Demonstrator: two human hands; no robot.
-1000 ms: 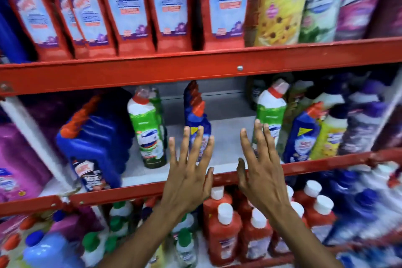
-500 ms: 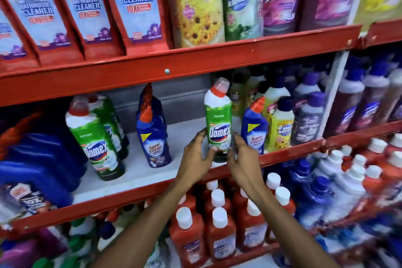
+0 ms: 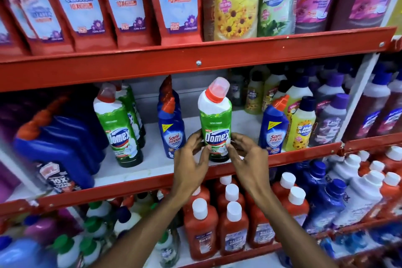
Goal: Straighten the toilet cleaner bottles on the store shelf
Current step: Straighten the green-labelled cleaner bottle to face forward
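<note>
A green Domex bottle (image 3: 215, 124) with a red angled cap stands upright at the front of the middle shelf (image 3: 152, 183), its label facing outward, just behind the red front lip. The left hand (image 3: 191, 159) cups its lower left side and the right hand (image 3: 245, 156) its lower right, fingertips of both curled onto the label edge, so the bottle is held lightly between the two hands. To its left stands a blue Sani Fresh bottle (image 3: 171, 130), near but not touching, with more of the same lined up behind it. Further left, a second Domex bottle (image 3: 118, 128) leans a little to the left at the head of its own row, and beyond that sit large blue Harpic bottles (image 3: 58, 148). On the right, another blue Sani Fresh bottle (image 3: 273, 126) stands beside yellow Max Kleen bottles (image 3: 301, 126). The shelf above carries red bathroom cleaner pouches (image 3: 124, 0), and the shelf below holds red bottles with white caps (image 3: 232, 222).
</note>
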